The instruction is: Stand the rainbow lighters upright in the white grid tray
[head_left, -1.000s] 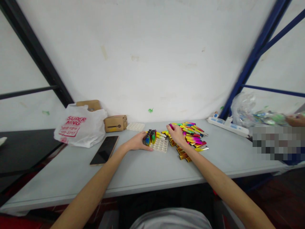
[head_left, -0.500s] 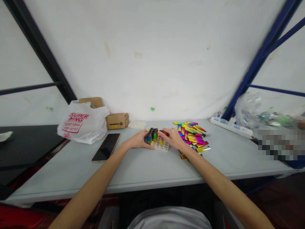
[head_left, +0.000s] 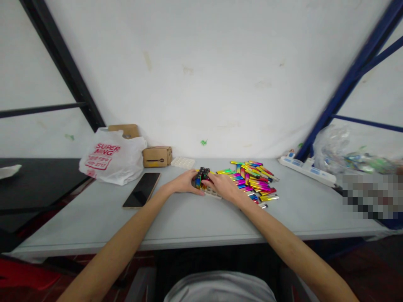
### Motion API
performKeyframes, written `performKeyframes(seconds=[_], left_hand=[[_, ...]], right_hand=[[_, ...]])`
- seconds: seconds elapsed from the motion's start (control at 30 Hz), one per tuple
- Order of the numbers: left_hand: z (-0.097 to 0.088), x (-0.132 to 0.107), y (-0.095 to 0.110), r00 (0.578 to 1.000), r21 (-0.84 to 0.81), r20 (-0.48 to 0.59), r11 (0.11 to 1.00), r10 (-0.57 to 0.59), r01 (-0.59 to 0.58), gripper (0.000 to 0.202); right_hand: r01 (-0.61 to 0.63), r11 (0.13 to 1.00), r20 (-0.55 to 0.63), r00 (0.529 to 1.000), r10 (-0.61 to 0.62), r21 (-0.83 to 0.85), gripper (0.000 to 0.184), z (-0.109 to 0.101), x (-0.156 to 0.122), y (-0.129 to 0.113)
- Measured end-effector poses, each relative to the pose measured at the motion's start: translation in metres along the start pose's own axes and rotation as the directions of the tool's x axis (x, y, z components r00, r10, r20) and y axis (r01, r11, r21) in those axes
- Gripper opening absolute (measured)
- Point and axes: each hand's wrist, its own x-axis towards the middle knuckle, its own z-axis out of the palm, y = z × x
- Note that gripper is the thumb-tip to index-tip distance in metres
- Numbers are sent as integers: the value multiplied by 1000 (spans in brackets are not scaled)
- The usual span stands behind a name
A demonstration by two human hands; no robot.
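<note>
A white tray with round holes (head_left: 213,193) lies on the table, partly covered by my hands. Several shiny, multicoloured lighters (head_left: 198,181) with black tops stand upright together in its left part. My left hand (head_left: 185,183) curls around the left end of the tray, thumb along the front and fingers behind the lighters. Over the right part reaches my right hand (head_left: 220,184), its fingers pinched against the standing group at a lighter mostly hidden by them. Just right of that hand lies a loose pile of metallic lighters (head_left: 256,180).
A phone (head_left: 142,190) lies to the left. Behind it are a white plastic bag (head_left: 113,157) and a small cardboard box (head_left: 157,157). Another white holed tray (head_left: 183,162) rests near the wall. A power strip (head_left: 308,170) and clear plastic bags (head_left: 333,142) are at the right.
My right hand has moved slightly left and lower over the tray, now covering more of its holes and the lighter it was at. My left hand stays at the tray. The view has shifted slightly.
</note>
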Motion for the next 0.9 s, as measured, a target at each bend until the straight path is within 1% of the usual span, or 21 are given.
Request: performKeyframes(seconds=[0.07,0.13,0.23,0.3,0.37,0.43,0.47,0.53,0.57,0.63,0.7,0.8,0.83,0.9], left_hand=[[0,0,0,1000,-14,-6,1000,20,-20,76],[0,0,0,1000,-13,-10,1000,14,-15,75],[-1,0,1,1000,-22,-5,1000,8,-8,76],[-2,-1,2,1000,-26,0,1000,12,-12,78],[-3,-1,3,1000,-17,5,1000,3,-3,82],[-4,-1,3,1000,-3,6,1000,-14,14,86],[-5,-1,3,1000,3,6,1000,-22,22,88],[-5,-1,3,999,12,9,999,-32,32,89],[-5,0,2,999,16,12,999,-35,35,89],[-5,0,2,999,23,17,999,-39,38,89],[-4,1,1,999,28,16,999,-36,35,89],[-4,0,1,1000,28,10,999,-30,30,88],[-4,0,1,999,29,11,999,-33,33,88],[-4,0,0,999,28,16,999,-40,40,88]], right_hand=[[-49,993,42,998,54,-111,47,-4,0,-9],[-102,979,49,992,112,-178,56,-7,-1,-16],[-120,979,38,991,128,-167,63,-10,-2,-15],[-119,986,0,993,120,-115,64,-14,-3,-5],[-175,982,-75,983,170,-69,66,-21,-3,14],[-293,955,-170,944,281,-51,63,-28,-5,41],[-344,938,-202,923,328,-45,56,-31,-6,56],[-419,906,-230,889,397,-58,37,-36,-11,88],[-466,881,-226,870,439,-83,35,-38,-15,103],[-544,828,-177,836,520,-137,38,-39,-24,128],[-585,793,-113,811,574,-168,43,-41,-33,145],[-582,790,-31,808,588,-191,52,-45,-43,159],[-579,792,-9,808,589,-191,53,-47,-45,162],[-580,790,33,802,597,-196,44,-50,-47,167]])
